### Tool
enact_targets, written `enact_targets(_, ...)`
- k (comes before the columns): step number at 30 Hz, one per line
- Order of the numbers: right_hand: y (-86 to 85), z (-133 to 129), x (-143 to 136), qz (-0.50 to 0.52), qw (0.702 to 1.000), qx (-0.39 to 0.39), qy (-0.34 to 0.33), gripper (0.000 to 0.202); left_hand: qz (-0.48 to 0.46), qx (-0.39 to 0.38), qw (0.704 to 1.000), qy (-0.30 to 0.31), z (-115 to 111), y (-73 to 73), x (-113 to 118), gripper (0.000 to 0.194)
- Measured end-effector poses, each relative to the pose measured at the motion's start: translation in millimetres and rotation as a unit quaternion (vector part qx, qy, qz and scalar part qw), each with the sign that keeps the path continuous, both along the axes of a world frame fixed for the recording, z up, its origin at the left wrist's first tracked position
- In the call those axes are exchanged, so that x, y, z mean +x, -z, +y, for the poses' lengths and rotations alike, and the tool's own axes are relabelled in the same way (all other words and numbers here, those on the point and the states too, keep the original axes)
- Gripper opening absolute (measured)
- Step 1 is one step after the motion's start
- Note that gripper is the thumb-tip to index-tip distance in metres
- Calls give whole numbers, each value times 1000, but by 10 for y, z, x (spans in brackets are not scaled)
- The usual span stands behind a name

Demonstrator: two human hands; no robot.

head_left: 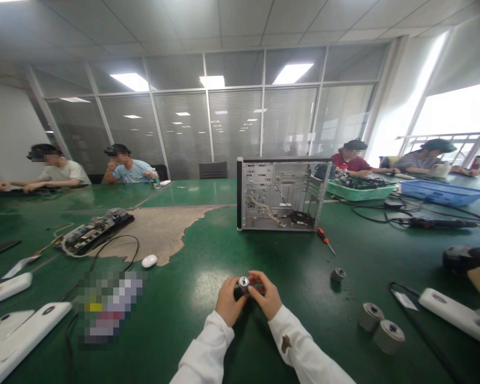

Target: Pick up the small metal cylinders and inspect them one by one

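Between my two hands, just above the green tabletop, is a small metal cylindrical part with a bright round rim and a dark centre. My left hand curls around its left side, fingers closed on it. From the right, the thumb and fingers of my right hand pinch the same part. Its lower portion is hidden by the fingers. Off to the right stand similar grey metal cylinders: a small one and two larger ones, one touching or nearly touching the other.
An opened computer case stands ahead, with a screwdriver beside it. Left are a circuit assembly, a white mouse-like object and white devices. Green and blue baskets and cables lie right. Several people sit across the table.
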State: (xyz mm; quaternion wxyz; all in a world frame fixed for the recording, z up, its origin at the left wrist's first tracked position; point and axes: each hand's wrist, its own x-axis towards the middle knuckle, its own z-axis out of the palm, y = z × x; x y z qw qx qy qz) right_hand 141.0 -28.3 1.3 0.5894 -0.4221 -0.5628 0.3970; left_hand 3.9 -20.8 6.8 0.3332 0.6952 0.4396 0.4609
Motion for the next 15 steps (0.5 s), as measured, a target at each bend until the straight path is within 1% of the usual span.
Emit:
enact_targets(5, 13, 9, 6, -11, 1000, 11, 4, 30, 33, 46, 998, -10, -25, -42, -6, 25)
enact_targets(8, 17, 18, 14, 1, 1000, 15, 9, 29, 51, 69, 996, -19, -34, -54, -12, 25)
enact_targets(15, -6, 4, 23, 10, 1000, 21, 12, 27, 21, 51, 998, -40, -48, -83, -9, 26)
